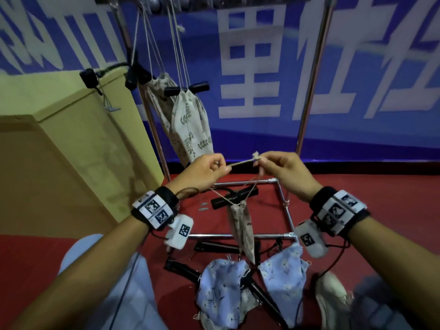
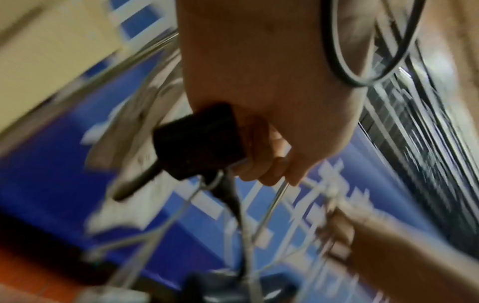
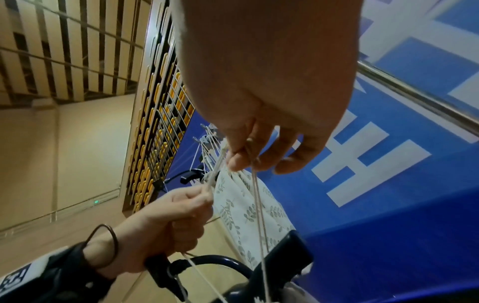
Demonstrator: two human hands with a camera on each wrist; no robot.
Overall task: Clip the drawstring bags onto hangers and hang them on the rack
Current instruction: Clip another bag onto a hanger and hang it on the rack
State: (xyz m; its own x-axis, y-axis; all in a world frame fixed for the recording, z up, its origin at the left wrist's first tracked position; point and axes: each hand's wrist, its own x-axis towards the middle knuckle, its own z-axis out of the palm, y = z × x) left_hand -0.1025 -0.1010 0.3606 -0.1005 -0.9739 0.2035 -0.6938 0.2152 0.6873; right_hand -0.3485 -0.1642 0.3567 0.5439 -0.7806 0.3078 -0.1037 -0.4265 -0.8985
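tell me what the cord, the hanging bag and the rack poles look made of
Cord: pale twisted fibre, likely cotton; its end frays.
Hanging bag: thin woven cloth, matte, leaf print, soft folds.
Rack poles: metal, shiny chrome-like finish with bright highlights.

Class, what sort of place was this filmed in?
Probably a sports hall or arena: a red floor, a blue banner with large white characters behind the metal rack, and rows of yellow seats in the right wrist view.
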